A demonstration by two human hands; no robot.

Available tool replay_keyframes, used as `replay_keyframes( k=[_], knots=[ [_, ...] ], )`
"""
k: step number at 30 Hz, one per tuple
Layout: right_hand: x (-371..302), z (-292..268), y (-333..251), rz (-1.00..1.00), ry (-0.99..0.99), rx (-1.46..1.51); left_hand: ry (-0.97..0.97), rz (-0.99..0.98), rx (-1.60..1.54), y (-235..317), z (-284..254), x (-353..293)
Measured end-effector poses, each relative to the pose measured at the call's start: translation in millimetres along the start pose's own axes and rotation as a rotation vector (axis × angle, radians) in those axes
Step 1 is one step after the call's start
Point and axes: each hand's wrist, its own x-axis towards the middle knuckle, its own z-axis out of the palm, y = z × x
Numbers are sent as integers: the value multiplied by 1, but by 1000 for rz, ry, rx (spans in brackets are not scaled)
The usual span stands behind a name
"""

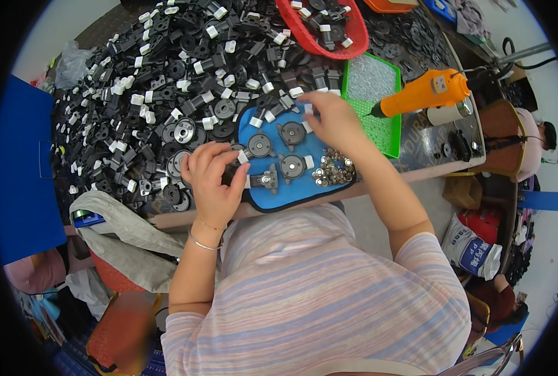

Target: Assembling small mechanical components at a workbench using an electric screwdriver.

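Note:
My left hand [213, 178] curls its fingers and thumb round a black plastic part with a white tab [242, 157], at the left edge of a blue mat [276, 199]. Most of that part is hidden under the fingers. Across the mat, my right hand [336, 122] has thumb and forefinger bent about another white-tabbed black part [308, 109], partly covered by the hand. Between the hands lie several round black wheel-like parts [292, 166] and a black bracket piece [266, 180]. A heap of small shiny metal pieces [333, 170] rests at the mat's right.
A large pile of black parts with white tabs [197, 69] spreads over the table's left and back. An orange power screwdriver [423, 93] hangs over a green tray [399, 139] at right. Behind stands a red basket [354, 53]. Grey cloth [119, 232] drapes over the front-left edge.

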Motion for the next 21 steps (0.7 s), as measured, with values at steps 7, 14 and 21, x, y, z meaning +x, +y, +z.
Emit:
replay_keyframes(
  k=[7,14,21],
  knots=[
    [35,18,27,23,79,-140,25,-23,36,-2,-10,-3],
    [-9,-11,5,-291,188,-134,26,36,-35,3,-10,4],
    [-38,-9,-20,-801,349,-35,-130,138,-235,25,-5,21]
  ],
)
